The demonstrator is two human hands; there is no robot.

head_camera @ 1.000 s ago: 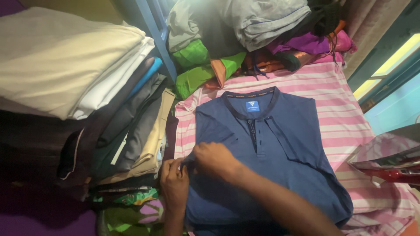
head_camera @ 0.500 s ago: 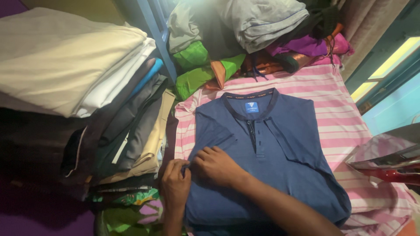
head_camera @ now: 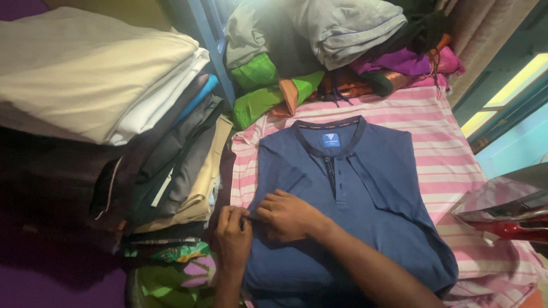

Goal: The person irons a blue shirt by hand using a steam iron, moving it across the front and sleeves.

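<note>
A dark blue collared shirt (head_camera: pixel 365 194) lies flat, front up, on a pink and white striped cloth (head_camera: pixel 445 154), with both sleeves folded inward. My left hand (head_camera: pixel 231 236) pinches the shirt's left edge. My right hand (head_camera: pixel 285 214) reaches across from the right and grips the same edge fold just beside it. Both hands sit at the shirt's lower left side.
A tall stack of folded clothes (head_camera: pixel 114 114) stands at the left. A heap of loose garments (head_camera: pixel 319 45) in grey, green and purple lies at the back. A clothes iron (head_camera: pixel 508 211) with a red base rests at the right edge.
Both hands have slid slightly down and left along the shirt's left edge, still pinching the fabric. The shirt stays in place.
</note>
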